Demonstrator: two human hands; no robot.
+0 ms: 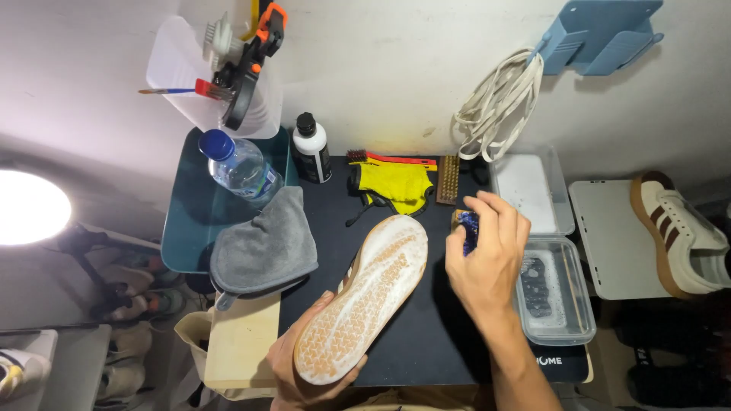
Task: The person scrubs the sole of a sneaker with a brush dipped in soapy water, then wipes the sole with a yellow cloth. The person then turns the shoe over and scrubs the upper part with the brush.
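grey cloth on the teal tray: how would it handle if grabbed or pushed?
The grey cloth is probably floppy: it drapes over the edge of the teal tray and sags. Likely light, so a push would bunch it rather than slide it whole. It looks soft and matte, so hardly slippery, and not fragile.

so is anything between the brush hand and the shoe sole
Nothing visible. The right hand holds a brush just right of the upturned sole of the shoe, held by the left hand; only bare dark mat lies between.
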